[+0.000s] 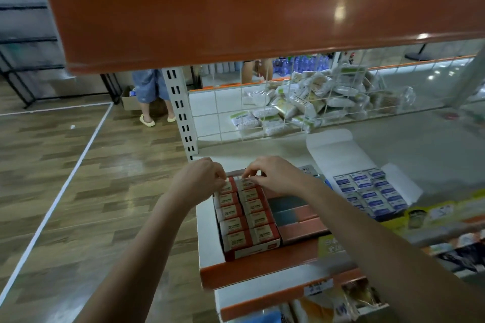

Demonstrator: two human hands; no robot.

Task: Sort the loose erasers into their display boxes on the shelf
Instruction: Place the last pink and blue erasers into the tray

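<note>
- Red display box (258,250) sits at the left end of the white shelf (207,233), just behind the shelf's orange front lip. It holds two rows of red-and-cream erasers (237,225), packed side by side.
- Left hand (203,178) is at the far end of the left row, fingers curled down onto the back eraser there; looks like a pinch on it, though the fingertips are partly hidden.
- Right hand (273,174) is at the far end of the right row, thumb and fingers pinching the top edge of the rearmost eraser.
- Both hands nearly meet over the back of the box; forearms reach in from the bottom of the view.
- Just right of the red box: a stack of long grey and pink flat boxes (299,217), touching its side.
- Further right: an open white box (338,155) with its lid flap up, filled with blue-and-white erasers (372,191).
- Behind the shelf, a white wire grid (262,113) holds back a heap of pale wrapped packets (315,97).
- Orange upper shelf (236,8) fills the top of the view.
- On the wood floor to the left, another person's legs (151,97) in light sandals, beside a cardboard box.
</note>
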